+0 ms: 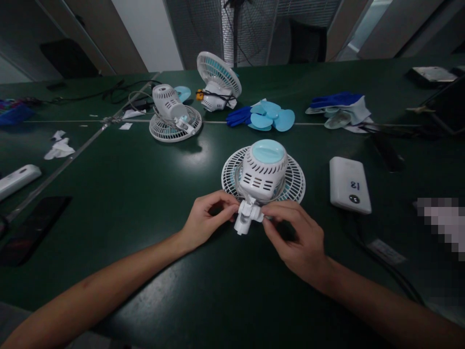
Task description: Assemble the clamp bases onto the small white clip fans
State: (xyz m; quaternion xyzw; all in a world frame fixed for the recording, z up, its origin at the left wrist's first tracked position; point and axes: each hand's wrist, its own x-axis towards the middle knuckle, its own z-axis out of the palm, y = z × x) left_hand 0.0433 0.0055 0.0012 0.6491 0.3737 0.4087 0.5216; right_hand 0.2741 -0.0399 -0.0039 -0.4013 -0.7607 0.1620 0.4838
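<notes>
A small white fan (263,182) with a light blue cap lies grille-down on the dark green table in front of me. From its near side sticks out a white plastic neck joint (244,217) with a knob on its right. My left hand (212,215) pinches the left side of that joint between thumb and fingers. On the other side, my right hand (296,237) has thumb and fingertips closed on the knob (257,214). Whatever lies behind the fingertips is hidden.
Behind the fan lie blue fan blades (273,115) and blue-and-white gloves (341,109). Two more fans, one lying (174,114) and one tilted up (218,80), stand farther back. A white power bank (349,184) is at right, a dark phone (34,228) at left.
</notes>
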